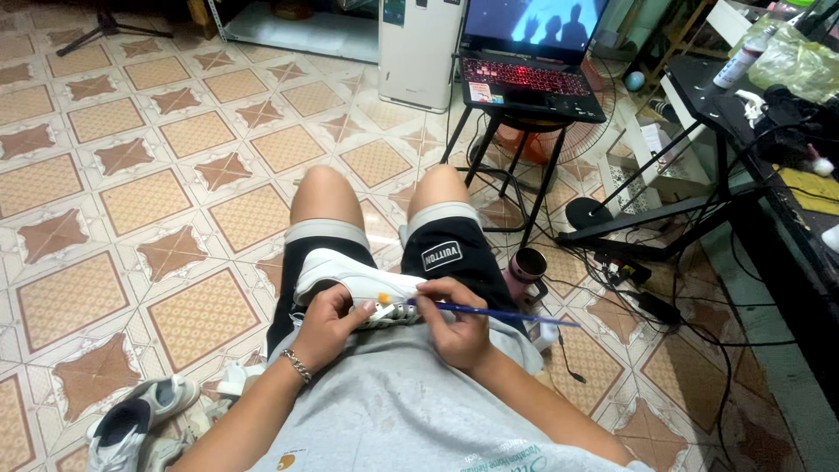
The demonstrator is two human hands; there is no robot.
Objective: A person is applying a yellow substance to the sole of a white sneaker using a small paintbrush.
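A white sneaker (350, 273) lies across my lap, sole edge toward me. My left hand (330, 325) grips it from below, thumb on its side; a bracelet sits on that wrist. My right hand (456, 325) holds a thin blue-handled paintbrush (498, 313), its tip touching the shoe beside an orange spot (384, 299). The brush handle points right. I sit with bare knees over black shorts and a grey shirt.
A second sneaker (131, 424) lies on the tiled floor at lower left. A pink cup (527, 269) stands by my right thigh. Ahead, an open laptop (533, 79) rests on a stool. Cables (664, 306) and a black desk (769, 175) fill the right.
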